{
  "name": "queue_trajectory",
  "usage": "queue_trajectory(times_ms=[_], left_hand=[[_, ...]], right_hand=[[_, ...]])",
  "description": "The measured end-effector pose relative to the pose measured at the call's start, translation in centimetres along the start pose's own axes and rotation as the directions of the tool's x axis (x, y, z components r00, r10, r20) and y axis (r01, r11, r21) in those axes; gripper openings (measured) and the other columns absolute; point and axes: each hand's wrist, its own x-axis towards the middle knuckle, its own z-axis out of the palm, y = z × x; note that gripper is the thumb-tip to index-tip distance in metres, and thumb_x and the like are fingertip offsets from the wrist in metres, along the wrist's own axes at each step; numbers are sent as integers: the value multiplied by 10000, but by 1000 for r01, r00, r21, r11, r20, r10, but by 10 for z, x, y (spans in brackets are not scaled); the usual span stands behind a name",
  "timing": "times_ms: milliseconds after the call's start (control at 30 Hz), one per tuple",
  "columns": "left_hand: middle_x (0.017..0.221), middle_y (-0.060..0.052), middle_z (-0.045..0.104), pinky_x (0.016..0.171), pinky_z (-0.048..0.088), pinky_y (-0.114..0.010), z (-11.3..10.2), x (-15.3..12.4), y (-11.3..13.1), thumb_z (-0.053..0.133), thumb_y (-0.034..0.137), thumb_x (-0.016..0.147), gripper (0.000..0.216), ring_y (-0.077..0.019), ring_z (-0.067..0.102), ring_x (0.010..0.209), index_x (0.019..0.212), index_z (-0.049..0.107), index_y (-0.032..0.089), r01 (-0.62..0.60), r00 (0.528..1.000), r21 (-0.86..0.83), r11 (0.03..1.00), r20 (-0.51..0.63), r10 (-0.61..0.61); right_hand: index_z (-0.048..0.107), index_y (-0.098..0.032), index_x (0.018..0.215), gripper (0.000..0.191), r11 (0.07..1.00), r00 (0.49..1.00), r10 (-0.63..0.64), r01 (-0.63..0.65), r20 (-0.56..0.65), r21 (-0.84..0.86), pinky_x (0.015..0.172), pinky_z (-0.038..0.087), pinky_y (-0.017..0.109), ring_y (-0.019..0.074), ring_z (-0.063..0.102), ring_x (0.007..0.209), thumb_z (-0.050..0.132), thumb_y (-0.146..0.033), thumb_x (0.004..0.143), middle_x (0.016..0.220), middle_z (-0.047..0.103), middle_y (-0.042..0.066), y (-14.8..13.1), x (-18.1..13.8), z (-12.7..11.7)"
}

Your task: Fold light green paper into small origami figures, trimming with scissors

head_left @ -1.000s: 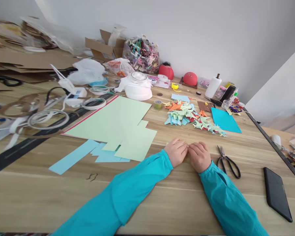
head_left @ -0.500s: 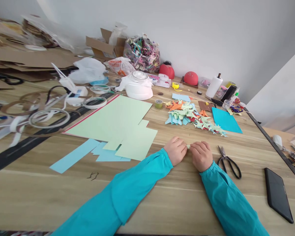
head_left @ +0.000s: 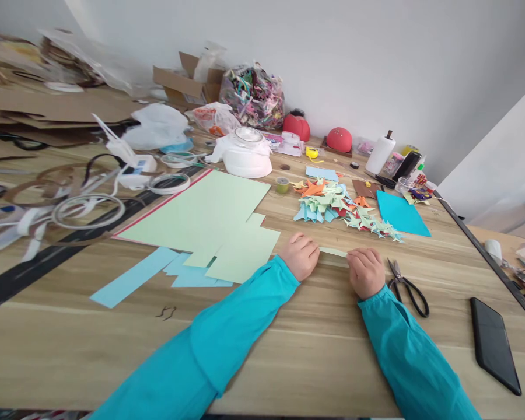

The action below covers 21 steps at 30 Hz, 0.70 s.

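1. Head view, my hands: my left hand [head_left: 300, 256] has its fingers curled in, grasping one end of a narrow pale green paper strip [head_left: 333, 252]; my right hand [head_left: 366, 272] is curled in the same way, gripping the other end; the fingertips are mostly hidden under my knuckles.
2. Head view, the strip: it runs sideways between my two hands, its middle bare to sight; I cannot tell whether it touches the wooden table [head_left: 297, 361] or is held just above it.
3. Head view, close by: the black-handled scissors [head_left: 401, 280] lie just right of my right hand; a dark phone [head_left: 495, 345] lies farther right, apart from them; on the other side, overlapping pale green sheets [head_left: 201, 216] spread out near my left hand, with light blue sheets [head_left: 196, 279] partly under them and a light blue strip [head_left: 133, 277] at their near edge.
4. Head view, farther off: a pile of folded paper pieces [head_left: 326, 201], green, blue, orange and red, sits beyond my hands; a teal sheet [head_left: 403, 213] lies to its right; a small greenish roll [head_left: 282, 185] stands to its left.
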Motion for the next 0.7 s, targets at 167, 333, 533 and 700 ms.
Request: queue_trajectory(times_ms=[167,333,533,700], left_hand=[[738,-53,665,684,406,-362,-2,-1,-6,454,133,827,184,-176,560,745,717,597,168,15,1000,37,999,-19,-14],[747,-50,669,692,396,-367,-2,-2,-9,467,139,820,155,-177,556,752,744,600,166,37,999,43,998,-34,-35],[746,-44,682,681,401,-362,-3,-4,-13,487,146,799,142,-178,567,726,737,613,163,53,997,53,997,-51,-50],[784,-59,702,685,424,-374,-2,-9,-16,493,168,788,157,-202,601,747,758,647,170,279,959,-94,956,-10,-282]], right_hand=[[632,-198,810,191,1000,1000,8,-8,-9,2,829,387,328,168,598,868,490,-70,795,846,708,29,2,-1,0],[632,-193,790,176,1000,999,27,-27,-17,-1,815,396,316,163,602,851,500,-76,799,826,709,27,1,0,-1],[633,-186,782,163,998,998,57,-57,-25,34,802,416,315,172,610,843,511,-80,796,826,711,32,2,1,0],[640,-180,790,160,943,963,271,-268,12,200,759,461,332,194,624,817,486,-173,833,813,700,66,4,-2,3]])
